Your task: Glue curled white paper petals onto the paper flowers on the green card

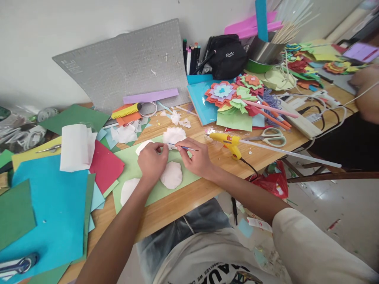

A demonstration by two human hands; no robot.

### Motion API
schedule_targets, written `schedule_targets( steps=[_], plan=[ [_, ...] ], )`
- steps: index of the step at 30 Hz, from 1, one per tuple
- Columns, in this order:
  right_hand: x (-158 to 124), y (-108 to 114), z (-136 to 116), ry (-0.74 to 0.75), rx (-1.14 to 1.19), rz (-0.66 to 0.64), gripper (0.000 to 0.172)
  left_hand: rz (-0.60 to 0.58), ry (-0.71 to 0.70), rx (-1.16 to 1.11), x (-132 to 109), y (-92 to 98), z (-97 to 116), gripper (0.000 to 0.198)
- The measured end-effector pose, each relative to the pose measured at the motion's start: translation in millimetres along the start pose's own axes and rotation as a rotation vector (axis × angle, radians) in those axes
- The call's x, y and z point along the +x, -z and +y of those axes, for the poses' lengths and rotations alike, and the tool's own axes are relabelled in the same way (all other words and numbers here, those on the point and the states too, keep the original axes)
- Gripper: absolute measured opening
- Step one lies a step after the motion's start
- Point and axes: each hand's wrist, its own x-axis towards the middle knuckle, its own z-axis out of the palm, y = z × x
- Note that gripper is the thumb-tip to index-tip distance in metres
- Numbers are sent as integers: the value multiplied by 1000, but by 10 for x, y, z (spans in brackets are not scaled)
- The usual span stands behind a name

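Both my hands meet over a light green sheet (189, 178) on the wooden table. My right hand (197, 157) pinches a thin blue stick or brush (188, 148), whose tip points left toward my left hand. My left hand (153, 159) is closed, thumb and fingers pressed together at the lower left edge of a ruffled white paper piece (174, 136); what lies between them is too small to make out. Just below the hands is a rounded white paper piece (171, 175). Another white piece (129, 190) lies partly behind my left forearm.
A yellow glue gun (229, 142) with a long white stick and scissors (274, 137) lie at the right. Paper flowers (222, 93) sit behind them. Blue sheets (56, 197) cover the left side. A grey cutting mat (127, 63) leans on the wall. Another person's arm (367, 92) shows far right.
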Motion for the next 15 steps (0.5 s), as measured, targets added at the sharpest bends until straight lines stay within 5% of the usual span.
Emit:
schedule_targets(
  steps=[15],
  plan=[
    [-19, -30, 20, 0, -32, -60, 16, -32, -30, 94, 13, -22, -35, 28]
  ],
)
